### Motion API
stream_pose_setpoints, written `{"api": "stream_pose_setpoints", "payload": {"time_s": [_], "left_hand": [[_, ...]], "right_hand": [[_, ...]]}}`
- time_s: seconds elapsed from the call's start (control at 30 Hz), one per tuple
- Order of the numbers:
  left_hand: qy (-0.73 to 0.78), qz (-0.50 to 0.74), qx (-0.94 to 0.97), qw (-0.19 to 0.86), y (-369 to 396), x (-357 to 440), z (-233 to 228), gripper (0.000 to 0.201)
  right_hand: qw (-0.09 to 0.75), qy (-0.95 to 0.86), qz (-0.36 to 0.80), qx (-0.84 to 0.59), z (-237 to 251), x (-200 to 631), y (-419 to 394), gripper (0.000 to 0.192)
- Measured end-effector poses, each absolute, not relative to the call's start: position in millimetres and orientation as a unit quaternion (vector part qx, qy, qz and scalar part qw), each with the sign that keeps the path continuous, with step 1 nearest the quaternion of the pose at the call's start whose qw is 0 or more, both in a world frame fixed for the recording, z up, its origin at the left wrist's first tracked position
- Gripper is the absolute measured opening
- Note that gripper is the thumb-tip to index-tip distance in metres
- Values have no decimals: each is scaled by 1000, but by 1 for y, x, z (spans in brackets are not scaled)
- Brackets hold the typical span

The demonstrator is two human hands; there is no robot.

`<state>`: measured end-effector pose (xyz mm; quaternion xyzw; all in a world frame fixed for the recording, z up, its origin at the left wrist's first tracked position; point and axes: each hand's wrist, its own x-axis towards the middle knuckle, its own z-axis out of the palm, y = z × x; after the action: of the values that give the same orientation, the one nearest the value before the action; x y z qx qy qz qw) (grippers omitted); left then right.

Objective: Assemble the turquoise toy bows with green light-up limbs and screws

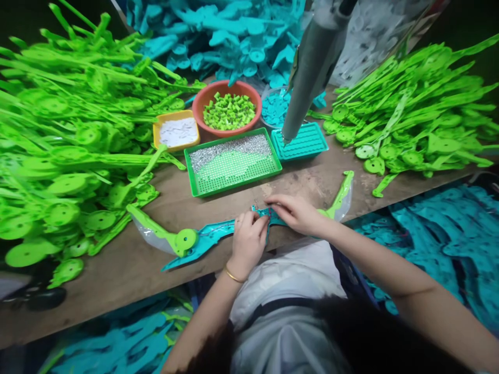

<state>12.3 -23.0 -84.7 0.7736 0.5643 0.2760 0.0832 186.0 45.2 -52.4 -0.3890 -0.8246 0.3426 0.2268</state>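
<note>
A long blue plastic shell lies across the table edge in front of me, hollow side up, with a thin reddish wire along part of it. My left hand is closed on its middle, fingers bent over the rim. Close beside it, my right hand pinches at the shell's centre; what sits between those fingertips is too small to tell. A green arm with a round disc and a clear plastic piece joins the shell's left end. Another green arm with clear plastic shows at the right end, partly behind my right forearm.
Behind the shell stand a green tray of small metal pieces, a blue tray, an orange bowl of green bits and a yellow box. A grey powered screwdriver hangs overhead. Green part piles flank both sides.
</note>
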Motion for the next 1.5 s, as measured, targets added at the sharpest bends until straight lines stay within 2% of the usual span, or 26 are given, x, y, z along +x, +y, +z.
{"api": "stream_pose_setpoints", "payload": {"time_s": [0.17,0.43,0.8,1.0,1.27,1.5], "left_hand": [[566,262,778,77,-22,12,-86,19],[575,238,780,75,-23,14,-86,25],[566,220,782,139,-25,12,-79,28],[566,218,786,115,-24,14,-82,28],[567,219,786,109,-26,13,-84,28],[564,224,786,115,-26,13,-86,28]], "right_hand": [[187,-829,373,-372,-53,187,47,24],[109,-884,248,-380,-52,183,44,26],[136,-841,232,-469,-56,183,38,24],[145,-843,300,-423,-65,180,43,21],[143,-836,259,-461,-73,181,43,18],[148,-854,283,-411,-76,181,46,21]]}}
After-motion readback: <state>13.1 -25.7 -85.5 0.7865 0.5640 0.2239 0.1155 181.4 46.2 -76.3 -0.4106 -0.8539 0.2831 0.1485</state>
